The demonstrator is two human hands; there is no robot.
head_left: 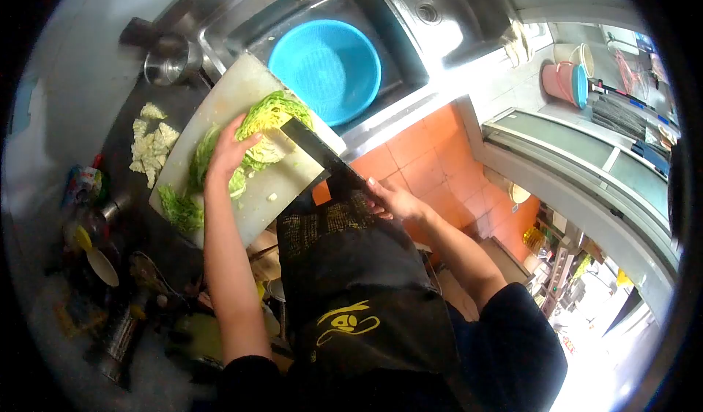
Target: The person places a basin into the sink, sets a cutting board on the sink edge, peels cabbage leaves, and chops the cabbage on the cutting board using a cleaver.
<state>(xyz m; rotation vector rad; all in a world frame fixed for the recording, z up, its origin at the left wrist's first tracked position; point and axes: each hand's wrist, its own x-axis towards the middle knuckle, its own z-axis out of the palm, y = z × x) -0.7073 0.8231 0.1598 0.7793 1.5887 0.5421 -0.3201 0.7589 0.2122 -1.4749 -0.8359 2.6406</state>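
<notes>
A cut cabbage [272,119], green outside and yellow inside, lies on a white cutting board [245,83]. My left hand [231,151] grips the cabbage from its left side, fingers curled over it. My right hand [394,197] is wrapped round the handle of a broad dark kitchen knife [316,145]. The blade's tip end is beside the cabbage's cut face, over the board's right edge; I cannot tell if they touch. Loose green cabbage leaves [180,208] lie at the board's lower left corner, and small pieces are scattered near my left hand.
A blue plastic basin [366,53] sits in the metal sink [399,53] behind the board. Pale vegetable pieces [151,147] lie on the dark counter to the left, below a metal pot [170,59]. A white spoon or ladle [102,266] and other utensils crowd the lower left.
</notes>
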